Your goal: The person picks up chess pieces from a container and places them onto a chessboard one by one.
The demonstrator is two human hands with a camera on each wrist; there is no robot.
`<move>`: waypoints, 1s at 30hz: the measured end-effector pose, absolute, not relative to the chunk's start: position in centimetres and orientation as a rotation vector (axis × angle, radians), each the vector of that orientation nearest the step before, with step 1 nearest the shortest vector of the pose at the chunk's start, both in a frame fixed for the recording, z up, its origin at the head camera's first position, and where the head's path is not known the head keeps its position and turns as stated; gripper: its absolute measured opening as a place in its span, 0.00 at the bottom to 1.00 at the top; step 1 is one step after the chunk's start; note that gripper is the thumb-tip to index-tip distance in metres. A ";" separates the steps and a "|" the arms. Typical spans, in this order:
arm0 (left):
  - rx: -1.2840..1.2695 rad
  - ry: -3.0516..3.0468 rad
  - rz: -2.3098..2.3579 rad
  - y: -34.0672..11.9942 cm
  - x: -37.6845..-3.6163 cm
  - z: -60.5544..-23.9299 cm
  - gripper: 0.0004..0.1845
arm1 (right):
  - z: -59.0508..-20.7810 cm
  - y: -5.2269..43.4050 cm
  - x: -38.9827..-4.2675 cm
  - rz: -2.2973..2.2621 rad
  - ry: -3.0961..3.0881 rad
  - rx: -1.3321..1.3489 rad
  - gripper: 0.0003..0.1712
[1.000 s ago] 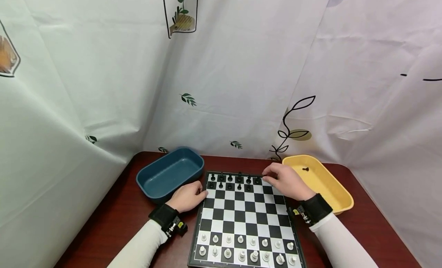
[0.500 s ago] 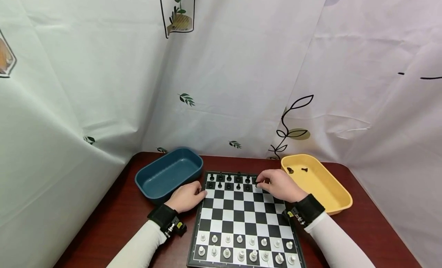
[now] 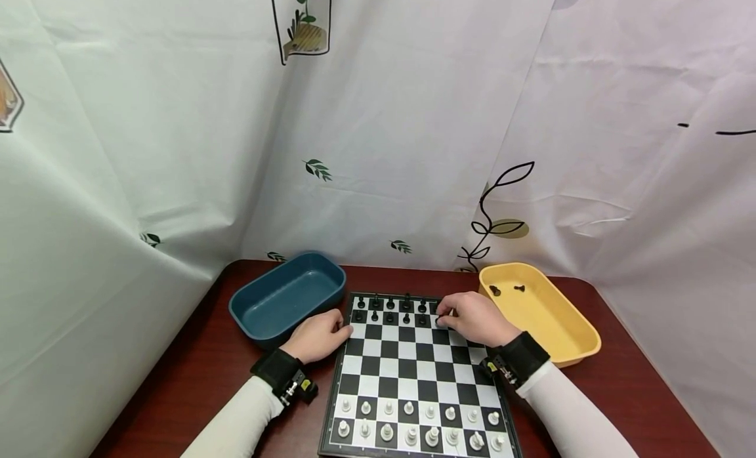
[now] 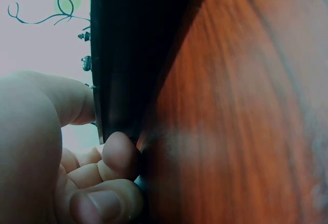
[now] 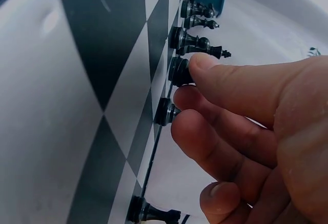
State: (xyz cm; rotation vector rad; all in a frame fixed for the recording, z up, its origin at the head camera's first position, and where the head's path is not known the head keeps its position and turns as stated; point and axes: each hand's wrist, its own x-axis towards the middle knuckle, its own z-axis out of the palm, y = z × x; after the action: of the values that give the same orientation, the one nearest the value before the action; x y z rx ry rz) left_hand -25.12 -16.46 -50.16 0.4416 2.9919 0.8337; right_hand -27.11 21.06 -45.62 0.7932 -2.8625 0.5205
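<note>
A chessboard (image 3: 390, 366) lies on the table with black pieces on its far rows and white pieces on its near rows. My left hand (image 3: 315, 336) holds the board's left edge; in the left wrist view a thumb (image 4: 77, 101) lies over the top face and a curled fingertip sits against the side. At the far right of the black pieces, my right hand (image 3: 472, 315) pinches a black pawn (image 5: 179, 71) between thumb and fingers, which hide its top. Another black piece (image 5: 164, 112) stands just behind the fingers, and one more (image 5: 154, 211) stands farther along the board.
A yellow tray (image 3: 549, 320) with two black chess pieces (image 3: 519, 288) in it stands right of the board. At the back left is a blue tray (image 3: 283, 300). A patterned white cloth (image 3: 378, 149) hangs behind the table (image 3: 177, 392).
My right hand has moved left and slightly toward me, from the board's far right corner to the pawn. A second black piece in the yellow tray has come into view. My left hand stays put.
</note>
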 end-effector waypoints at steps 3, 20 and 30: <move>0.445 2.993 0.836 -16.5 -25.2 -50.2 0.17 | -45.7 21.0 -27.2 0.505 -2.866 0.786 0.07; 0.416 2.989 0.835 -16.4 -24.8 -49.8 0.18 | -46.0 20.8 -27.4 0.501 -2.893 0.785 0.07; 0.399 2.989 0.807 -16.2 -25.0 -49.9 0.18 | -45.0 21.7 -27.3 0.533 -2.865 0.803 0.09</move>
State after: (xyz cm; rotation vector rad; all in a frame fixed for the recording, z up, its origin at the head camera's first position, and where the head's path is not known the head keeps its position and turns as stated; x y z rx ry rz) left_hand -25.01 -16.22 -49.87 0.3988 2.9890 0.8069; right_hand -27.31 21.73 -45.05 0.8027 -2.8650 0.5333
